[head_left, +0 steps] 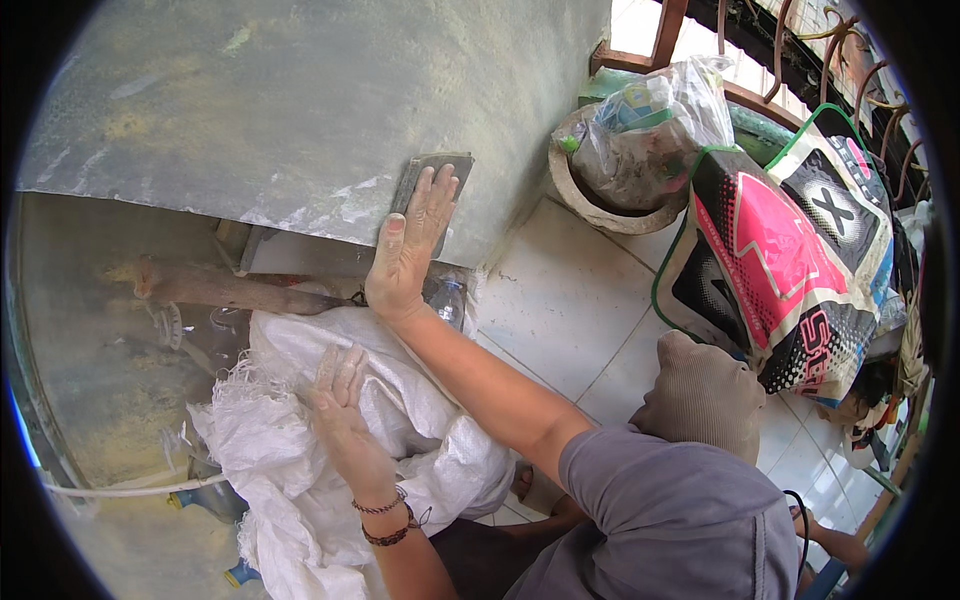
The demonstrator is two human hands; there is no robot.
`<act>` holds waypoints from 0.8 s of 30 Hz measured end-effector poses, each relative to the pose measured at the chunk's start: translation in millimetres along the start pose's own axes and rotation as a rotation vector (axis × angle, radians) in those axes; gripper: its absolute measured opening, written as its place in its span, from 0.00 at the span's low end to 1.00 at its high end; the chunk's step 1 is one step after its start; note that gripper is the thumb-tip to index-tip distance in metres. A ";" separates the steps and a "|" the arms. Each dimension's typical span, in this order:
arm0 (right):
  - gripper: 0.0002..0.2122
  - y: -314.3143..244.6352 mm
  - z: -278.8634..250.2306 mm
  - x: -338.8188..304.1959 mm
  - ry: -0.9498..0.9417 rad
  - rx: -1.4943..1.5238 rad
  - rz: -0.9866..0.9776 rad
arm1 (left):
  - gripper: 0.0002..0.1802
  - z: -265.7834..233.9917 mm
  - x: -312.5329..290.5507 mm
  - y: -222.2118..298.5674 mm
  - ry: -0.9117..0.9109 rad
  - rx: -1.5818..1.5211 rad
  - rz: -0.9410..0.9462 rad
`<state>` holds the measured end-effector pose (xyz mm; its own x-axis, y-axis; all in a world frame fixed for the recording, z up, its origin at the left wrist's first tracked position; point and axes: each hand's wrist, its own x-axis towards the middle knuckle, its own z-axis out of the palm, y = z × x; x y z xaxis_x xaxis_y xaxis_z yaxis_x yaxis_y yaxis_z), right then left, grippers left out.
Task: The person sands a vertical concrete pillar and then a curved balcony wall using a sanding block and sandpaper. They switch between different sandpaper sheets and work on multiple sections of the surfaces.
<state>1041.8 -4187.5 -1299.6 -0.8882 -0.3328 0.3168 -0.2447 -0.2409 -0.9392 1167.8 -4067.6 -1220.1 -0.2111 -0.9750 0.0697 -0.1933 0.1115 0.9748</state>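
Note:
My right hand, dusty and with its fingers laid long, presses a dark grey piece of sandpaper against the grey plastered panel near its lower right corner. Most of the sandpaper's face is hidden under the palm and fingers. Lower down, my left hand hangs over a crumpled white woven sack. Its dusty fingers are stretched out and hold nothing; whether it touches the sack I cannot tell. Two bracelets circle the left wrist.
Under the panel's edge, a recess holds a wooden stick and a clear plastic bottle. On the white floor tiles stands a round pot with a clear plastic bag. Pink-and-black printed bags lean at the right. Ribbed brown fabric lies nearer.

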 end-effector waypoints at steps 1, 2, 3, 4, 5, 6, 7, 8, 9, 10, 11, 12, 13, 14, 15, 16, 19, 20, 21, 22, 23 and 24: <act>0.29 24.7 -11.4 0.4 -0.058 -0.038 -0.114 | 0.36 -3.0 -6.8 -3.0 0.031 0.019 0.006; 0.29 51.3 -11.8 -4.9 0.018 -0.013 0.038 | 0.35 -1.3 -9.9 -4.4 0.055 -0.029 -0.010; 0.29 81.2 -10.9 -10.0 0.088 0.016 0.183 | 0.35 6.8 -14.7 -8.8 0.082 -0.083 -0.025; 0.29 96.4 -11.9 -14.6 0.137 0.042 0.331 | 0.34 11.8 -20.0 -15.1 0.128 -0.140 -0.052; 0.30 97.4 -11.3 -13.0 0.181 0.086 0.593 | 0.34 9.3 -25.0 -21.8 0.060 -0.098 -0.042; 0.29 82.6 -9.1 -18.5 0.152 0.089 0.613 | 0.33 2.9 -29.1 -28.4 0.005 -0.050 -0.032; 0.29 54.3 -3.6 -14.3 0.125 0.105 0.627 | 0.33 0.4 -31.2 -32.9 -0.049 -0.001 -0.009; 0.29 25.7 -0.1 -8.5 0.113 0.120 0.645 | 0.32 0.6 -34.1 -35.8 -0.017 0.022 -0.003; 0.30 -2.7 -3.3 -16.4 -0.008 0.104 0.337 | 0.32 -1.6 -37.8 -37.0 0.000 0.048 -0.002; 0.30 -9.6 -3.8 -26.7 -0.091 0.067 0.056 | 0.32 -1.9 -39.8 -36.0 0.011 0.070 0.004; 0.30 12.3 -10.2 -30.4 -0.109 0.033 0.026 | 0.31 -1.5 -40.3 -35.3 -0.006 0.034 -0.024; 0.30 45.1 -15.4 -32.5 -0.120 0.008 -0.010 | 0.31 3.7 -39.7 -31.8 0.006 0.021 -0.020; 0.31 72.5 -13.8 -29.1 0.003 0.094 0.293 | 0.31 9.1 -37.0 -28.3 0.017 0.012 -0.008; 0.31 100.7 -16.2 -20.2 0.124 0.176 0.590 | 0.31 18.2 -35.1 -25.5 0.024 -0.006 0.000; 0.31 102.2 -20.0 -15.1 0.238 0.254 0.902 | 0.30 17.8 -37.9 -27.6 0.045 0.011 -0.015; 0.32 98.2 -17.6 -15.7 0.169 0.228 0.771 | 0.30 16.9 -40.9 -31.7 0.063 0.028 -0.029; 0.32 -16.1 -1.7 -18.8 -0.111 0.178 0.210 | 0.30 -6.6 -49.2 -36.7 0.122 0.076 -0.030; 0.32 -34.0 -0.2 -15.2 -0.172 0.151 -0.044 | 0.29 -9.1 -54.3 -32.5 0.124 0.077 -0.021; 0.32 -24.1 -2.9 -12.4 -0.202 0.103 -0.123 | 0.30 -8.9 -54.7 -29.0 0.137 0.090 -0.027; 0.32 -2.9 -12.1 -10.5 -0.233 0.057 -0.209 | 0.30 -8.6 -57.6 -25.3 0.155 0.099 -0.030; 0.31 26.9 -12.8 -18.1 -0.156 0.071 -0.087 | 0.30 -11.3 -52.0 -20.6 0.176 0.111 -0.007; 0.31 57.4 -19.5 -19.9 -0.074 0.086 0.023 | 0.30 -8.2 -47.5 -16.1 0.157 0.090 0.010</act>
<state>1037.8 -4176.9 -1362.4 -0.8612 -0.4052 0.3070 -0.1873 -0.3086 -0.9326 1188.8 -4024.7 -1237.4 -0.0630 -0.9909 0.1187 -0.2779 0.1317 0.9515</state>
